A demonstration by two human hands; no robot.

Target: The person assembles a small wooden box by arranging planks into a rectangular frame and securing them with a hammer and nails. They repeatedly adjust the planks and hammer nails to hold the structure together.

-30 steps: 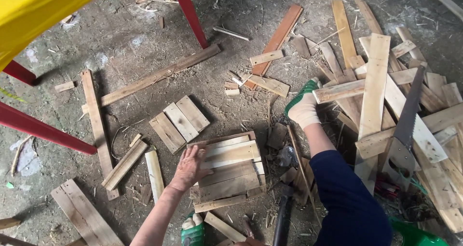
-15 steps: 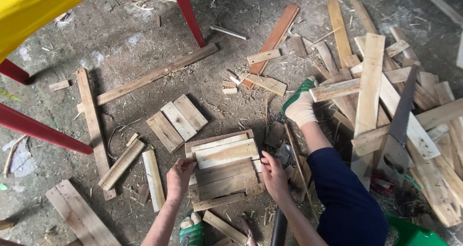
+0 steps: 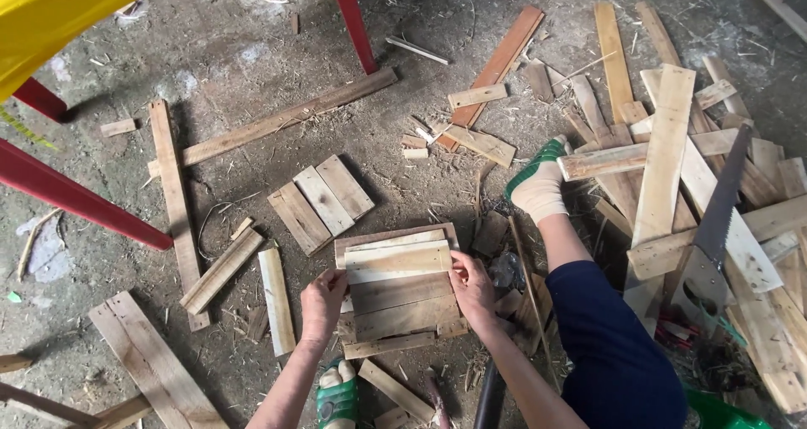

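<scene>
Crosswise, both hands [image 3: 324, 299] grip pale plank [image 3: 397, 261] ends.

Head view, steeply down, near floor [image 3: 210, 51]

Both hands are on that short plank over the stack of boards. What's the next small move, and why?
Probably lower the short plank flat and nudge it square with the stack of boards beneath. The left hand and right hand grip its two ends, and it sits slightly skewed across the stack's upper part, so its edges do not yet line up with the boards below.
</scene>
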